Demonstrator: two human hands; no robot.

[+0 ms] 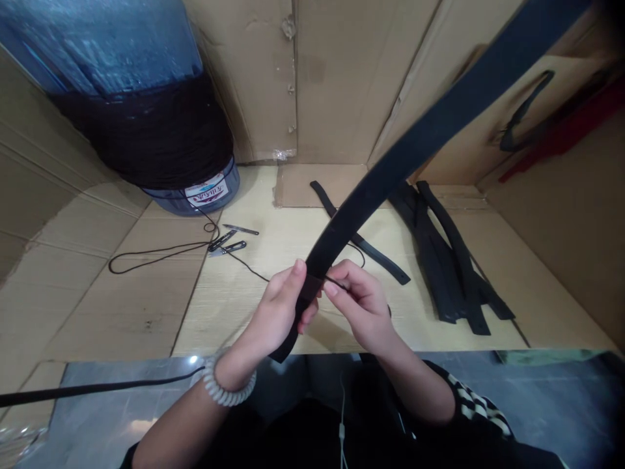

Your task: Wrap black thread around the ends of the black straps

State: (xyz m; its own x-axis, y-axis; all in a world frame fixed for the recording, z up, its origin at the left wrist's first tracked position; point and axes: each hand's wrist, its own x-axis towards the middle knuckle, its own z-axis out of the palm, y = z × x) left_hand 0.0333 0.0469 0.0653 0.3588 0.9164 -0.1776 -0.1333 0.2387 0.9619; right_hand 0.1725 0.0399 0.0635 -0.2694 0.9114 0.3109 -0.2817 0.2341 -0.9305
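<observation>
My left hand (pixel 282 307) is shut around a long black belt strap (pixel 420 138), which rises past it to the upper right and ends below it. A brownish patch (pixel 309 286) shows on the strap beside my thumb. My right hand (pixel 360 303) pinches a thin black cord (pixel 249 268) close to the strap. The cord runs back across the table to a loose coil at the left. Small black-handled thread snips (pixel 221 241) lie near that cord, out of reach of both fingertips.
A pile of black straps (pixel 449 267) lies at the right, and a single strap (pixel 375 253) lies behind my hands. A black thread mass (pixel 146 133) sits against a blue water jug (pixel 97 45) at the back left. Cardboard (pixel 244 65) lines the walls around the wood-patterned table (pixel 219 319).
</observation>
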